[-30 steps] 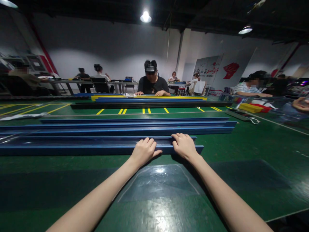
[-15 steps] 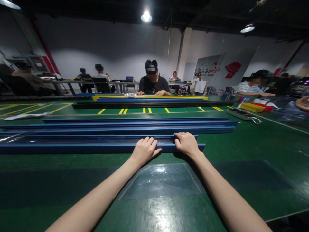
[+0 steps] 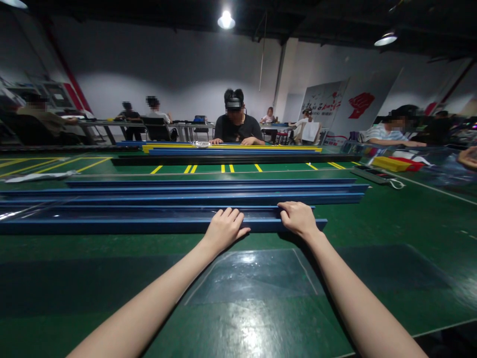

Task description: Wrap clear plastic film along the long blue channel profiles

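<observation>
A long blue channel-shaped strip lies across the green table, nearest to me. My left hand rests over its near wall, fingers bent into the channel and thumb along the near side. Close to the strip's right end, my right hand grips it with curled fingers. Inside the channel a clear glossy film shows in part. Right behind lie more blue strips, parallel to this one. In front of my hands a clear plastic sheet lies flat on the table.
Farther back are a black strip and yellow strips. A person sits across the table. At the right are a grey tray, a yellow bin and another person's hand. White plastic lies at the left.
My right hand has moved to the right, and the near blue strip has shifted right with it. My left hand stays in nearly the same place.
</observation>
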